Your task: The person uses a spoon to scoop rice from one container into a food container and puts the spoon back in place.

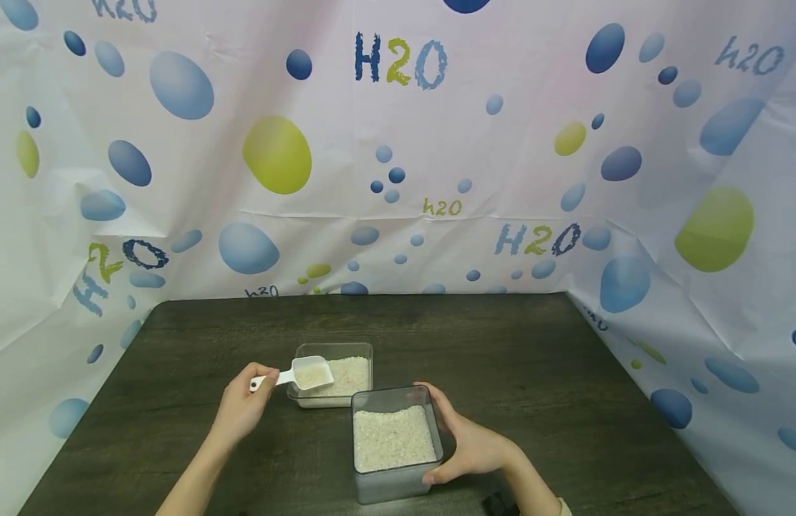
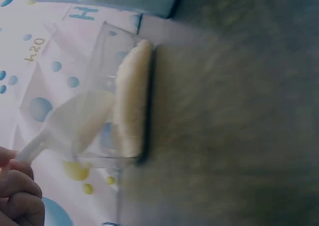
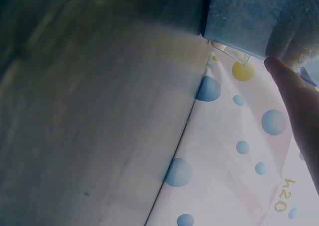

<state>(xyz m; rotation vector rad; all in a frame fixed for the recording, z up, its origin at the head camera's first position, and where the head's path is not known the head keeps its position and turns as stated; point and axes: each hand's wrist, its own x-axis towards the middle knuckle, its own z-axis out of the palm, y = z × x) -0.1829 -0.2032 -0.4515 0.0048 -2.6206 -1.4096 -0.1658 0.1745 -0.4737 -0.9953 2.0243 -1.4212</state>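
My left hand (image 1: pixel 241 403) pinches the handle of a white scoop (image 1: pixel 312 373) that carries some rice. The scoop is over the left part of a shallow clear container (image 1: pixel 334 350), which has rice (image 1: pixel 351 374) heaped toward its right side. In the left wrist view the scoop (image 2: pixel 82 119) appears in front of that container's wall. Nearer to me stands a deeper grey see-through container (image 1: pixel 391 487), well filled with rice (image 1: pixel 395 438). My right hand (image 1: pixel 470 438) grips this container at its right side, thumb near the front corner and fingers at the back corner.
A dark wooden table (image 1: pixel 501 358) bears both containers, which stand close together. Behind and beside it hangs a white sheet (image 1: pixel 346 251) with blue and green spots. A small black object (image 1: pixel 499 504) lies by the right forearm.
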